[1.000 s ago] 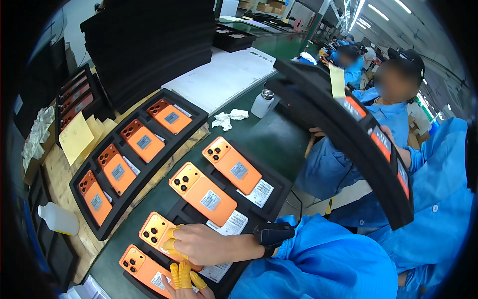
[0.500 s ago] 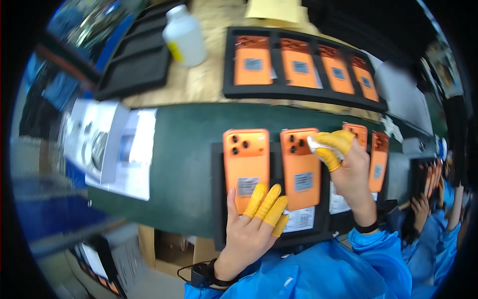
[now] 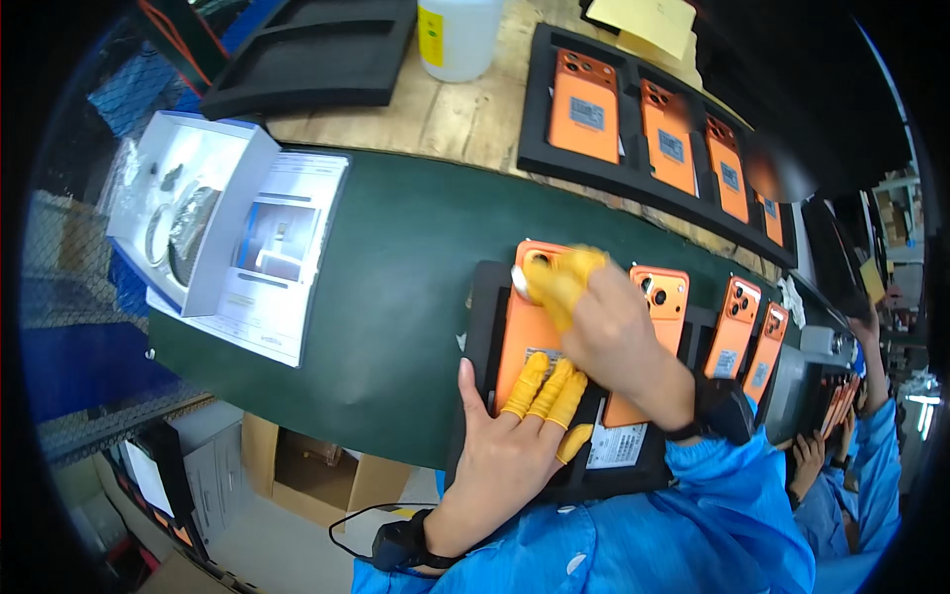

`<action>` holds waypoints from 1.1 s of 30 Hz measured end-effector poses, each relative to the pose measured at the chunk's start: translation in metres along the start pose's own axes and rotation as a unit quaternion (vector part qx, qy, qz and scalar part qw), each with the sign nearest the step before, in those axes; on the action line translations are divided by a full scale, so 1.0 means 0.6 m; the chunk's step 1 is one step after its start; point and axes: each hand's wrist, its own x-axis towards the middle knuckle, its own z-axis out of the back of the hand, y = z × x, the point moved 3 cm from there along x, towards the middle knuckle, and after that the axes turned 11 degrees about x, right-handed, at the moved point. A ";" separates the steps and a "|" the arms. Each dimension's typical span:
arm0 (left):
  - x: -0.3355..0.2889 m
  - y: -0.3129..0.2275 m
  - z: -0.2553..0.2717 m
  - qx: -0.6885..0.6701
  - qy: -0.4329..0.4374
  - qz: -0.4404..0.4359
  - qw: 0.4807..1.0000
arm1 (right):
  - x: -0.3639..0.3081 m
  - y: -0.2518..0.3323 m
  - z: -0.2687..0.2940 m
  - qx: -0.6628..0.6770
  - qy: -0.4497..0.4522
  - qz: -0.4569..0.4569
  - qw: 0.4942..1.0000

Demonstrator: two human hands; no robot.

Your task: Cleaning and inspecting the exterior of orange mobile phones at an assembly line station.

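Note:
An orange phone (image 3: 517,335) lies back up at the left end of a black tray (image 3: 483,302). My left hand (image 3: 505,460), yellow finger cots on its fingers, rests with them stretched over the phone's lower part, thumb by the tray's side. Above it my right hand (image 3: 614,322), also in yellow finger cots and partly blurred, pinches a white wipe (image 3: 521,282) against the phone's camera area and hides much of its back. Just right sits a second orange phone (image 3: 665,302), partly behind my right wrist. Two more orange phones (image 3: 733,327) (image 3: 767,346) lie farther right.
Beyond the green mat (image 3: 406,267), another black tray (image 3: 539,148) holds several orange phones. A white bottle (image 3: 465,40) and dark trays (image 3: 317,59) stand at the far left. Nearer are an open white box (image 3: 233,213) and a printed sheet (image 3: 282,317). At right, a co-worker's hand (image 3: 809,460) shows.
My right hand has moved left with the wipe, from the second phone to the leftmost one. My left hand stays on the leftmost phone. The whole view has shifted and tilted.

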 end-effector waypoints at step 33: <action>0.007 -0.004 -0.001 -0.024 0.009 0.013 1.000 | -0.018 -0.015 0.009 -0.006 -0.068 -0.050 0.996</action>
